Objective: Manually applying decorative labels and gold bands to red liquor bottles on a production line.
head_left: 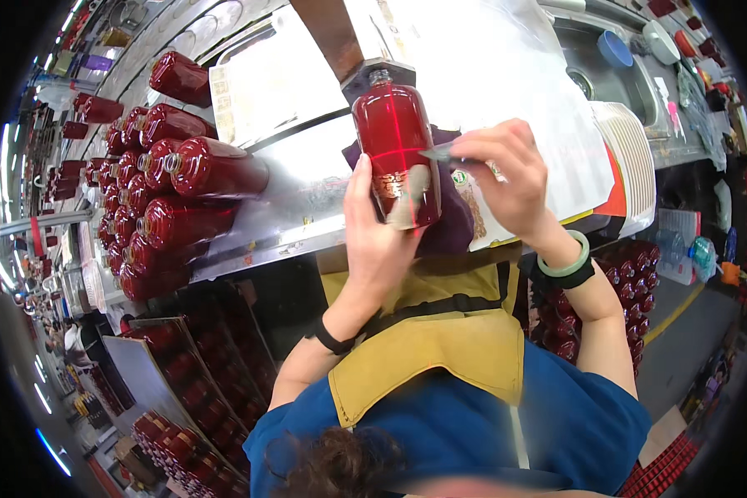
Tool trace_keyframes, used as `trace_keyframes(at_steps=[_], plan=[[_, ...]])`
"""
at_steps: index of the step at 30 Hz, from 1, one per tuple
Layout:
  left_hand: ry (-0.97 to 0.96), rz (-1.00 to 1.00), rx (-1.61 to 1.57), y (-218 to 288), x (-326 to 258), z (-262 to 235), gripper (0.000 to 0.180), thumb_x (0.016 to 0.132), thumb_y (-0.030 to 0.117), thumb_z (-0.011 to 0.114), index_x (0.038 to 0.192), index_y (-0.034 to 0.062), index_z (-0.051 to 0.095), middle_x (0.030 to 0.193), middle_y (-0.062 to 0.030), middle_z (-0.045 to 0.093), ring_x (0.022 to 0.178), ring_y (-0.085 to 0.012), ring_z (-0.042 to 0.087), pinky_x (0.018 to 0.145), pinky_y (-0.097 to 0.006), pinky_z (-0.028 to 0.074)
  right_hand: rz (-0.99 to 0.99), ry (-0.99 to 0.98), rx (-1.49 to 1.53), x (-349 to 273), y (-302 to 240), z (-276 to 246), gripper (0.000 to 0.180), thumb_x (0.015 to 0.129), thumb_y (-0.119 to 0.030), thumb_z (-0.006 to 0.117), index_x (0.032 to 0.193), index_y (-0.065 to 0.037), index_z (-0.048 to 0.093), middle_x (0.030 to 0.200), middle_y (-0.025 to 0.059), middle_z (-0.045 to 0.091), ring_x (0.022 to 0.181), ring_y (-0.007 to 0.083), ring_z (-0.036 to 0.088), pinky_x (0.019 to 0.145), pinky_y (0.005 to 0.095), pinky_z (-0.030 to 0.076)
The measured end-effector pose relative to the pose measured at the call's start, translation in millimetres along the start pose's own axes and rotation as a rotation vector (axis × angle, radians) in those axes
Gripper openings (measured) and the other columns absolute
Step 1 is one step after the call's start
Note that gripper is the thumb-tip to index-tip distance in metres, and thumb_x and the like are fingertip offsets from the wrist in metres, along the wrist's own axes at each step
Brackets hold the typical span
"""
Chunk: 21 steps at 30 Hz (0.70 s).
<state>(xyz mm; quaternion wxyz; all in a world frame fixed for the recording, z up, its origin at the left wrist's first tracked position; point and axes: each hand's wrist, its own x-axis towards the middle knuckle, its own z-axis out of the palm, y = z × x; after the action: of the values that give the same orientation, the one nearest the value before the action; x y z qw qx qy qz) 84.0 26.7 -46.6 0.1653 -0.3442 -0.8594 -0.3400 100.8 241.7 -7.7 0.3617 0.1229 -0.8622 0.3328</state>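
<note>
A red glass bottle [383,124] with a bare neck lies on a dark purple cloth [456,220], its neck pointing away from me. Crossed red laser lines fall on its face, and a gold printed design sits on its lower part. Around the bottle's near end my left hand [378,245] is closed, fingers along the left side and a beige-covered thumb across the front. My right hand [506,170] is beside the bottle's right side, pinching a small grey-green flat piece [438,155] whose tip reaches the glass. Its exact kind is unclear.
Several more red bottles [216,166] lie stacked on the left of the bench. White sheets [506,75] with small printed designs cover the right side. Beyond them are a metal sink [631,87] and a blue bowl [614,50]. Racks of bottles [183,365] stand below.
</note>
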Motion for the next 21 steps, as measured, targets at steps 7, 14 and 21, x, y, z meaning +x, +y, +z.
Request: trace_keyframes(at_steps=[7,14,21], plan=[[0.014,-0.393,-0.418,-15,-6,-1,0.099,0.069,0.011,0.091,0.15,-0.0079,0.038,0.139,-0.0262,0.056,0.123,-0.0361,0.061,0.101,-0.04,0.05,-0.232,-0.216,0.107,-16,-20,0,0.027,0.071,-0.011,0.079,0.097,-0.017,0.077,0.089,-0.0065,0.072,0.078,0.0145,0.058,0.077,0.0324,0.043],[-0.034,-0.399,-0.451,-17,7,-5,0.093,0.069,0.01,0.089,0.148,-0.0065,0.043,0.124,-0.0211,0.067,0.108,-0.0319,0.068,0.094,-0.038,0.053,-0.349,-0.31,0.073,-18,-37,4,0.02,0.073,-0.011,0.074,0.091,-0.017,0.077,0.094,-0.0059,0.073,0.077,0.0143,0.057,0.079,0.0305,0.041],[0.095,-0.165,-0.206,-9,7,-13,0.095,0.064,0.01,0.091,0.146,-0.0067,0.046,0.127,-0.022,0.065,0.112,-0.0372,0.064,0.103,-0.044,0.047,-0.276,-0.245,0.039,-17,-28,5,0.025,0.072,-0.008,0.074,0.095,-0.018,0.078,0.095,-0.0065,0.072,0.076,0.015,0.058,0.08,0.0314,0.04]])
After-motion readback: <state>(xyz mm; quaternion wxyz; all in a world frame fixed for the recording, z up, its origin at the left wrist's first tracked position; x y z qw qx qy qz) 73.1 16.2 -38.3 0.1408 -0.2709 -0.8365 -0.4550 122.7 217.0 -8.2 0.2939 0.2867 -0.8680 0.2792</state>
